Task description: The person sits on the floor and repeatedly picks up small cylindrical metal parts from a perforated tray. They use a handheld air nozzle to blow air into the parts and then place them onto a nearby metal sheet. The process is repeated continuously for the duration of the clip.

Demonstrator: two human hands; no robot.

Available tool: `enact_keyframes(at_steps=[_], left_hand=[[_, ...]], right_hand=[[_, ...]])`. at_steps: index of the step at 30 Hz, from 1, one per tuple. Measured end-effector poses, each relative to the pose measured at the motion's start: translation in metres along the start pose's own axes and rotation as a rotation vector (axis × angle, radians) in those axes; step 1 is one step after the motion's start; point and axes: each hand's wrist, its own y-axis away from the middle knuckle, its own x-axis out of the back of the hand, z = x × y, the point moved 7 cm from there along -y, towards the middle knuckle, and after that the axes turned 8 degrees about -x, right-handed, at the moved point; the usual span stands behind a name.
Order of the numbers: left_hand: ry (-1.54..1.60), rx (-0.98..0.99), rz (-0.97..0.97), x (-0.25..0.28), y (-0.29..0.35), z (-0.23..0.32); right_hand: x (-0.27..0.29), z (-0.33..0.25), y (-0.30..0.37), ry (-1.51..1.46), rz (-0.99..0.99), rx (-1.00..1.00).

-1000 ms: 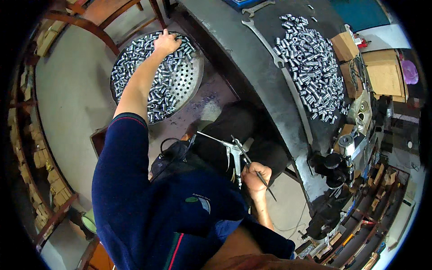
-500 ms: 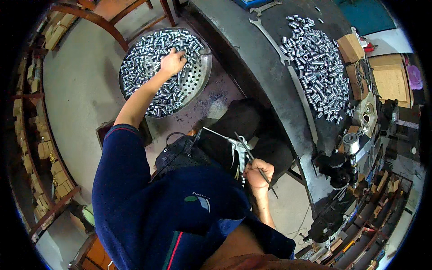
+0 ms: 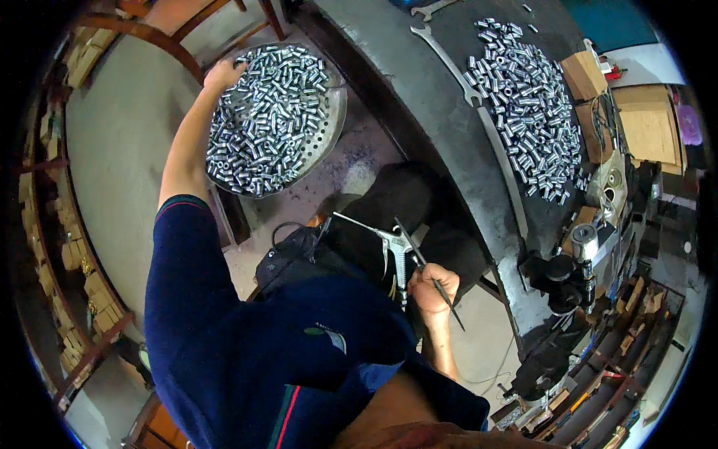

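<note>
My left hand [image 3: 223, 74] is at the far left edge of a round perforated metal pan [image 3: 333, 132], its fingers spread over the rim and partly hidden among short shiny metal sleeves [image 3: 265, 142] heaped inside. My right hand [image 3: 435, 289] is closed around a thin dark pointed rod [image 3: 410, 243], held at a slant above my lap. Right beside that hand stands a silver air blow gun [image 3: 397, 258] with a long thin nozzle; whether the fingers also touch its handle is hidden.
On the dark workbench [image 3: 396, 60] to the right lies another pile of metal sleeves [image 3: 531, 112], next to an open-ended wrench [image 3: 449, 63] and a long flat metal bar [image 3: 502, 170]. A small machine [image 3: 565, 277] sits at the bench's near end. A wooden chair [image 3: 142, 34] stands beyond the pan.
My left hand has moved left from the middle of the heap to the pan's far left rim. The sleeves lie differently, and some holes now show at left. My right hand stays nearly still.
</note>
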Motion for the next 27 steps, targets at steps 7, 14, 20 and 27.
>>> enact_keyframes(at_steps=[7, 14, 20, 27], left_hand=[[-0.004, 0.169, 0.048, -0.025, 0.014, 0.001], [0.215, 0.085, 0.081, -0.052, 0.047, 0.048], [0.2, -0.02, 0.17, -0.049, 0.08, 0.07], [0.28, -0.25, 0.234, -0.036, 0.14, 0.127]], right_hand=[[-0.003, 0.007, 0.0, 0.113, 0.0, 0.015], [-0.008, 0.005, -0.001, 0.108, 0.046, 0.038], [-0.011, -0.006, 0.005, 0.069, 0.022, 0.047], [-0.01, 0.002, 0.01, 0.056, 0.018, 0.029]])
